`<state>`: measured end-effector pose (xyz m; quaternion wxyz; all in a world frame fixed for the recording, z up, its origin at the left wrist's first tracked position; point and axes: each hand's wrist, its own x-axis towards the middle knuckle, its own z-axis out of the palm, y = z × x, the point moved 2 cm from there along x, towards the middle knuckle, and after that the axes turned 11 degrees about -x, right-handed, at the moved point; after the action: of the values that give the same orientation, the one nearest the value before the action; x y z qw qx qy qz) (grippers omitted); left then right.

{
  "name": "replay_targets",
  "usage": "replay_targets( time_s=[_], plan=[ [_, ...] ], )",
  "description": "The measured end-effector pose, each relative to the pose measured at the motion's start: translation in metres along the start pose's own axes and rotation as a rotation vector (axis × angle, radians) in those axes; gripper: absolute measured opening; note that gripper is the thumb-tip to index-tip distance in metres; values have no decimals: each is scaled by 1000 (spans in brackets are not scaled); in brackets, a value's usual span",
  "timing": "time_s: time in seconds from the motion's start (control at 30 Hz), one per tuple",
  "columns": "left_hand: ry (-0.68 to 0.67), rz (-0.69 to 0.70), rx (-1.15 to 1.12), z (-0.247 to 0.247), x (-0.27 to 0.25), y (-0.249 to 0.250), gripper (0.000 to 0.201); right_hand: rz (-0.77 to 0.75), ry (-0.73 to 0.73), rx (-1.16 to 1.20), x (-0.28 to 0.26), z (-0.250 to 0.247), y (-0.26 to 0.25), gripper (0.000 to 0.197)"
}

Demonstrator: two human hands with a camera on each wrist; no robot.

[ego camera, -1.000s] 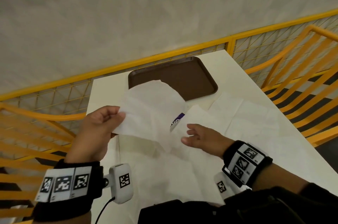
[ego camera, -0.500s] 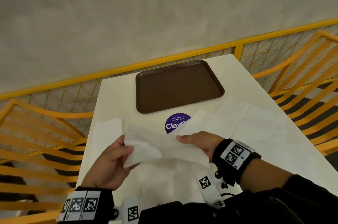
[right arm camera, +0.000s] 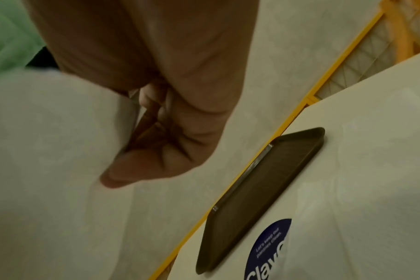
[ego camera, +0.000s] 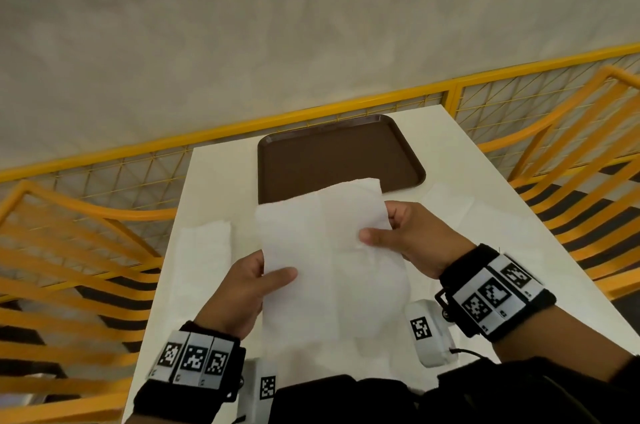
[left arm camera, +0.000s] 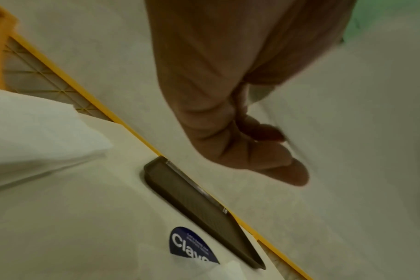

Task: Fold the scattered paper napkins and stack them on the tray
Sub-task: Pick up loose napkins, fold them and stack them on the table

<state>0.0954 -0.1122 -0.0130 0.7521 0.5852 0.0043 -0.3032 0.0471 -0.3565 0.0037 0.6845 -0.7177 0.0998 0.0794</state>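
Held napkin (ego camera: 322, 250) is now up off the table and turned to a tall panel in front of the person, creased down the middle; half a second ago it was a low wide strip held near the table, and a second ago it was an open sheet flapping, so it looks like one fold is in and it is being squared for the next. Left hand (ego camera: 242, 288) pinches its lower left edge, thumb on the front; right hand (ego camera: 408, 236) pinches the right edge higher up, thumb on the front, fingers behind. Its top corner overlaps the near rim of the brown tray (ego camera: 408, 160) in the head view but it is held above, not on it. Tray holds nothing yet, so stacking has not begun. Other napkins lie flat on the white table (ego camera: 221, 167): left one (ego camera: 204, 243), right one (ego camera: 460, 209), more under the hands. Purple sticker (left arm camera: 192, 246) shows only in the wrist views. Yellow railing (ego camera: 138, 153) behind.
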Motion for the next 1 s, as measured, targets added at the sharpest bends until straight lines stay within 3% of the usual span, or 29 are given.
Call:
replay_targets(
  time_s=[0.07,0.13,0.3,0.43,0.47,0.53,0.57,0.63,0.67,0.77,0.87,0.93,1.0],
  plan=[
    [-61,83,-13,6,-5,3,56,-3,25,45,-3,-2,1,29],
    [-137,147,-8,12,-9,7,54,-2,20,86,-7,-1,1,31],
    [-278,214,68,32,-16,11,33,-9,-77,106,-10,12,-6,30],
    [-227,221,294,51,-7,10,94,12,-150,143,-10,23,-12,29],
    [-220,227,354,55,-6,8,83,34,-162,165,-9,25,-12,28],
    [-189,165,431,61,-9,6,29,76,-179,213,-8,28,-13,34],
    [-209,175,448,62,-11,4,25,89,-206,251,-8,28,-13,46],
    [-261,234,444,60,-17,-2,38,82,-290,331,-8,28,-12,73],
    [-256,246,465,60,-18,-2,39,63,-317,362,-8,27,-11,77],
    [-255,314,555,59,-21,-2,31,-15,-297,302,-7,25,-8,55],
    [-70,308,293,54,-19,7,34,-23,-227,261,-5,23,-4,45],
    [13,188,-25,45,-12,5,47,-32,-213,277,-6,23,-4,41],
    [37,79,-168,40,-7,0,43,-38,-215,269,-6,24,-5,41]
  ],
)
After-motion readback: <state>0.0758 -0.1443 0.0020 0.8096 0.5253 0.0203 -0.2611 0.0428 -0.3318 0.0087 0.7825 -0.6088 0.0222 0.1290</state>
